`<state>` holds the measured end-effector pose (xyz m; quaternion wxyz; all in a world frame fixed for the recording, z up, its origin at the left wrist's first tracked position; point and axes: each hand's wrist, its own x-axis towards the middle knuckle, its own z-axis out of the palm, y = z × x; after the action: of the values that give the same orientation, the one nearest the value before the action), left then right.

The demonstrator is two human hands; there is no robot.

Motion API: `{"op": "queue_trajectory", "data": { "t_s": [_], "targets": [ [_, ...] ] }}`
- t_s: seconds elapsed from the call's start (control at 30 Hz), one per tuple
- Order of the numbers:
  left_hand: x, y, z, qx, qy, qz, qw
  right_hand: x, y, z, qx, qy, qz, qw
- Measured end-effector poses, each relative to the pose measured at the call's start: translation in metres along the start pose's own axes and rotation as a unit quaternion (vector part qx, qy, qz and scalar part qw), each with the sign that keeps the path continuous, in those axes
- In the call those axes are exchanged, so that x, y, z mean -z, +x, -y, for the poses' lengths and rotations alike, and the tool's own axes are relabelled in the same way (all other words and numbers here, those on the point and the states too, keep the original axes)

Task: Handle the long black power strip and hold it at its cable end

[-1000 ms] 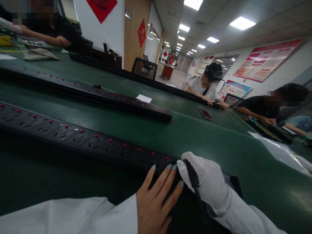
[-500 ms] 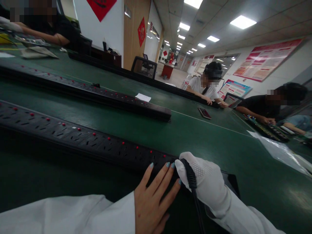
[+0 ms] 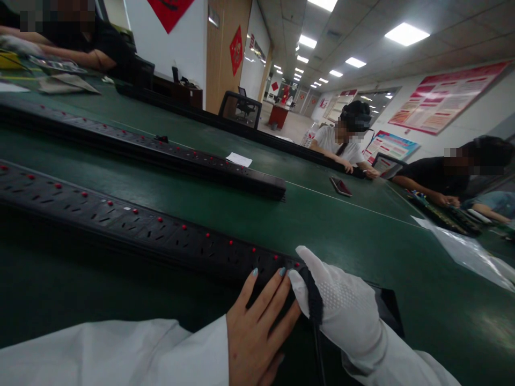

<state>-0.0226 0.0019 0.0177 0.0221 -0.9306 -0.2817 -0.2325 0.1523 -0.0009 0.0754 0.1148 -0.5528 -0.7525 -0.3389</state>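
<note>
A long black power strip [image 3: 161, 233] with a row of red dots runs from the left edge to my hands. My left hand [image 3: 261, 327] is bare and lies with its fingers stretched out and spread, the tips resting on the strip near its right end. Beside it, my right hand [image 3: 341, 300], in a white dotted glove, grips a black cable plug [image 3: 314, 300] over the strip's sockets. The plug's face is hidden, so I cannot tell whether it sits in a socket. Its cord [image 3: 319, 354] hangs toward me.
Farther back on the green table [image 3: 341, 230] lies a second power strip [image 3: 181, 158], with a paper slip [image 3: 239, 159] behind it. A phone [image 3: 340, 186] and a clear plastic bag [image 3: 466, 252] are to the right. Several people sit around the table.
The right hand's fingertips have shifted slightly and another red dot shows beside them. The plug looks tilted more upright. My left hand stays on the strip.
</note>
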Motion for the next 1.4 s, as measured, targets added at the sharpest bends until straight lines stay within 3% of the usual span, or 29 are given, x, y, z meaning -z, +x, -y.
{"op": "queue_trajectory", "data": {
  "t_s": [0.13,0.33,0.7,0.9,1.13,1.4],
  "targets": [
    [0.000,0.000,0.001,-0.007,-0.007,-0.001,1.000,-0.004,0.001,-0.001,0.011,0.019,0.004,1.000],
    [0.001,-0.001,0.002,-0.014,-0.006,0.015,1.000,-0.007,-0.001,-0.007,-0.037,0.054,0.030,0.997],
    [0.002,0.001,-0.002,0.005,-0.002,0.029,1.000,-0.005,0.003,-0.013,0.014,-0.006,0.084,0.996],
    [0.004,0.001,-0.003,0.000,0.009,0.028,1.000,-0.010,0.005,-0.014,0.022,0.055,0.036,0.998],
    [0.007,0.002,-0.002,0.002,0.012,0.039,0.999,-0.008,0.006,-0.017,0.017,0.093,0.091,0.991],
    [0.010,0.002,0.000,-0.005,0.009,0.044,0.999,-0.010,0.006,-0.021,0.028,0.111,0.075,0.991]
  ]
}}
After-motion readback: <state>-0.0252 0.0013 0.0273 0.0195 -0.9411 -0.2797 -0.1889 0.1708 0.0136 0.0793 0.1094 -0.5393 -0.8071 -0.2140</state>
